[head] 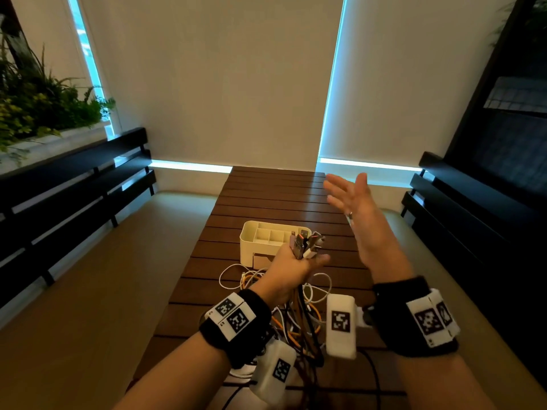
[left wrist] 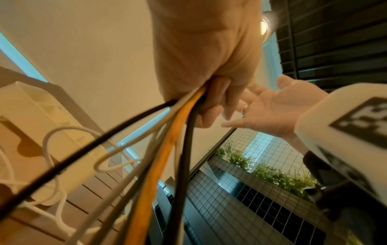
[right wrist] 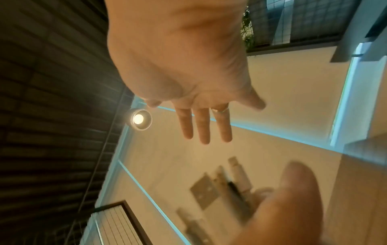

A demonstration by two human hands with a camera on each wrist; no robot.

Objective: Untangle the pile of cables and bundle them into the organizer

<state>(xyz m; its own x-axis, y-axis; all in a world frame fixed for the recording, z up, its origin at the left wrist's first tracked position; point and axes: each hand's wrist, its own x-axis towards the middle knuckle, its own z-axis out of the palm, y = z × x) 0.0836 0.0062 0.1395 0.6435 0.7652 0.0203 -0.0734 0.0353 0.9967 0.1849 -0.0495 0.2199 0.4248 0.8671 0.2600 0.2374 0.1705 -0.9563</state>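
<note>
My left hand (head: 291, 269) is raised above the table and grips a bunch of cables just below their plugs (head: 306, 245), which stick up from the fist. In the left wrist view the black, white and orange cables (left wrist: 178, 132) run down out of the fist (left wrist: 209, 92). The loose cable pile (head: 299, 309) hangs and lies on the wooden slat table (head: 266, 196). A white organizer (head: 260, 235) with several compartments stands just behind the left hand. My right hand (head: 352, 199) is lifted to the right, fingers (right wrist: 202, 127) straight and spread, holding nothing.
Dark slatted benches (head: 74, 184) with beige cushions run along both sides of the table. Plants (head: 38, 99) fill a planter at the far left. Blinds cover the windows behind. The far half of the table shows bare slats.
</note>
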